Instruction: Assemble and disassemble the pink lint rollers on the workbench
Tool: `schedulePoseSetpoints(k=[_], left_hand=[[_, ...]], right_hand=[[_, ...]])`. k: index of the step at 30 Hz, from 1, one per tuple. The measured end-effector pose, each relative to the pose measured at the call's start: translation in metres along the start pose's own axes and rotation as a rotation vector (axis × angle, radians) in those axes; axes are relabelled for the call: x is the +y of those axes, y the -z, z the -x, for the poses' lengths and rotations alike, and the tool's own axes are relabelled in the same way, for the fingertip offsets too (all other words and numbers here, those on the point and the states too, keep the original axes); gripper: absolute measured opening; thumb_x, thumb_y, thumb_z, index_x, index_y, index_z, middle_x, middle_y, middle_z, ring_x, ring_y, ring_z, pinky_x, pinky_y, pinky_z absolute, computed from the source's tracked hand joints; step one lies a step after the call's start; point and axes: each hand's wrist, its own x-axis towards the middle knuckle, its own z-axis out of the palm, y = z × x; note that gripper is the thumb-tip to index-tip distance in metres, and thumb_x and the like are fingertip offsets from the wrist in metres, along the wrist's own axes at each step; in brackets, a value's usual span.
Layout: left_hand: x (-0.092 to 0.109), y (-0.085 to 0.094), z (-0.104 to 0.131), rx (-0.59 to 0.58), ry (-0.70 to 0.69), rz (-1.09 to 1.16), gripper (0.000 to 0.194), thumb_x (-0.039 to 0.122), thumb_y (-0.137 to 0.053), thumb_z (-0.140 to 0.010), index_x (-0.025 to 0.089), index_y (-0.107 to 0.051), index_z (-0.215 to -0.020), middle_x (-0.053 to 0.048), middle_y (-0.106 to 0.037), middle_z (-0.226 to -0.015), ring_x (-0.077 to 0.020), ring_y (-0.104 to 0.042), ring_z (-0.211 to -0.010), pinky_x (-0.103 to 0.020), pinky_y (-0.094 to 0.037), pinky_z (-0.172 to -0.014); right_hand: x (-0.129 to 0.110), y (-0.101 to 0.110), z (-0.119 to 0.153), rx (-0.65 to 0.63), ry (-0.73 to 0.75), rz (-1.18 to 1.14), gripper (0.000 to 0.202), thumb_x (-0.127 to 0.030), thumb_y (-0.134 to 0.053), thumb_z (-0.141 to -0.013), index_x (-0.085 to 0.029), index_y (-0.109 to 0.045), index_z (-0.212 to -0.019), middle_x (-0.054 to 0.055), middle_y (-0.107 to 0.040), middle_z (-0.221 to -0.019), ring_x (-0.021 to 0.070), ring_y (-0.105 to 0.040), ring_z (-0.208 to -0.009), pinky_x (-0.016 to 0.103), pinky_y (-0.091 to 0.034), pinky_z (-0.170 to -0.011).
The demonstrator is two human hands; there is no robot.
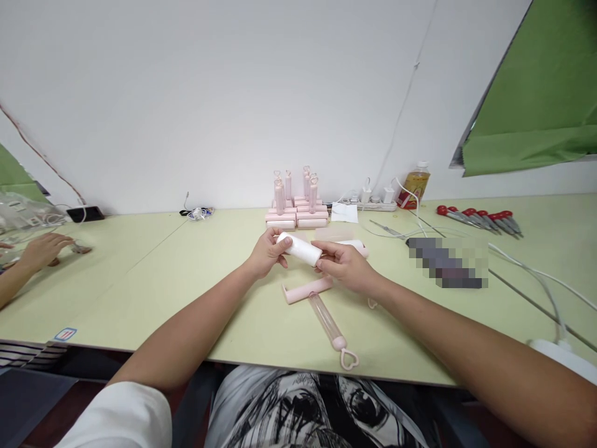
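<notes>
A white roll (302, 249) is held tilted above the table between my two hands. My left hand (270, 252) grips its left end, thumb on top. At its right end, the fingers of my right hand (342, 264) close round the edge. Below them on the table lies a pink frame (308, 290) joined to a clear pink handle (328, 318) with a heart-shaped loop. Another white roll (353, 245) with a pink end lies behind my right hand, which partly covers it. A small heart loop (372, 303) shows beside my right forearm.
Pink rollers (297, 214) with upright handles stand by the wall. To the right are scissors (387, 229), a pixelated dark object (443, 262), cables, a bottle (414, 185), a power strip (377, 205) and several red-tipped tools (480, 219). Another person's hand (45, 251) is at far left.
</notes>
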Motion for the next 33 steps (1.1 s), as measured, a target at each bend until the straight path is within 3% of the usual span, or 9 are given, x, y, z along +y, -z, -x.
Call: schedulePoseSetpoints(k=[5,8,11,15,21,26,30,33], left_hand=[[0.0008,-0.001,0.0018,0.005,-0.098,-0.066,0.06,0.056,-0.078,-0.06,0.018,-0.04,-0.086,0.007,-0.049,-0.066,-0.0057,-0.05,-0.044,-0.014,-0.037,-0.028],[0.0018,-0.0028,0.0037,-0.005,-0.089,-0.12,0.061,0.056,-0.077,-0.06,0.02,-0.035,-0.086,0.007,-0.051,-0.064,-0.0132,-0.062,-0.048,-0.012,-0.03,-0.027],[0.0002,-0.0036,0.0048,-0.019,-0.072,-0.171,0.061,0.054,-0.076,-0.063,0.022,-0.031,-0.087,0.007,-0.054,-0.065,-0.0177,-0.067,-0.052,-0.011,-0.027,-0.028],[-0.0023,-0.0032,0.0052,-0.07,-0.047,-0.197,0.056,0.05,-0.075,-0.066,0.023,-0.03,-0.087,0.009,-0.052,-0.063,-0.014,-0.063,-0.046,-0.011,-0.03,-0.03],[-0.0013,-0.0018,0.0052,-0.15,0.0,-0.15,0.057,0.042,-0.08,-0.064,0.021,-0.031,-0.084,0.006,-0.054,-0.071,-0.0134,-0.065,-0.052,-0.015,-0.042,-0.035],[0.0024,-0.0034,0.0066,-0.114,-0.044,-0.072,0.058,0.04,-0.081,-0.061,0.02,-0.031,-0.081,0.001,-0.055,-0.09,-0.0169,-0.07,-0.064,-0.021,-0.052,-0.043],[0.0058,-0.0052,0.0071,-0.053,-0.079,-0.01,0.056,0.037,-0.082,-0.062,0.02,-0.032,-0.081,0.003,-0.051,-0.087,-0.0197,-0.071,-0.067,-0.022,-0.053,-0.041],[0.0069,-0.0035,0.0052,-0.078,-0.036,0.049,0.053,0.04,-0.08,-0.065,0.02,-0.035,-0.085,0.004,-0.054,-0.081,-0.0195,-0.071,-0.065,-0.023,-0.054,-0.041]], right_hand=[[-0.0095,-0.0019,0.0033,0.023,0.018,-0.047,0.047,-0.021,-0.064,-0.069,-0.017,-0.064,-0.117,0.0,-0.066,-0.075,0.0145,-0.06,-0.064,0.029,-0.053,-0.062],[-0.0108,-0.0023,0.0025,0.074,-0.039,-0.08,0.042,-0.016,-0.062,-0.068,-0.018,-0.065,-0.11,0.0,-0.065,-0.075,0.0142,-0.062,-0.063,0.029,-0.056,-0.063],[-0.008,-0.0018,-0.0005,0.154,-0.112,-0.228,0.04,-0.011,-0.059,-0.069,-0.02,-0.063,-0.107,0.002,-0.066,-0.088,0.0152,-0.066,-0.07,0.031,-0.059,-0.068],[-0.0061,0.0016,-0.0037,0.215,-0.165,-0.425,0.035,-0.011,-0.056,-0.073,-0.023,-0.057,-0.106,0.003,-0.064,-0.084,0.0166,-0.068,-0.071,0.032,-0.06,-0.069],[-0.0089,0.0055,-0.0041,0.218,-0.183,-0.502,0.025,-0.016,-0.056,-0.08,-0.023,-0.053,-0.104,0.002,-0.062,-0.079,0.0146,-0.065,-0.067,0.029,-0.058,-0.063],[-0.0102,0.0056,-0.0033,0.218,-0.177,-0.538,0.021,-0.015,-0.055,-0.082,-0.023,-0.053,-0.101,0.001,-0.061,-0.08,0.0136,-0.065,-0.067,0.028,-0.058,-0.063],[-0.0086,0.0052,-0.0029,0.192,-0.162,-0.498,0.011,-0.016,-0.058,-0.083,-0.02,-0.056,-0.093,0.001,-0.061,-0.079,0.0117,-0.064,-0.068,0.025,-0.058,-0.063],[-0.0073,0.0065,-0.0024,0.136,-0.168,-0.489,0.006,-0.019,-0.061,-0.083,-0.018,-0.057,-0.087,0.0,-0.06,-0.073,0.0112,-0.062,-0.065,0.022,-0.056,-0.057]])
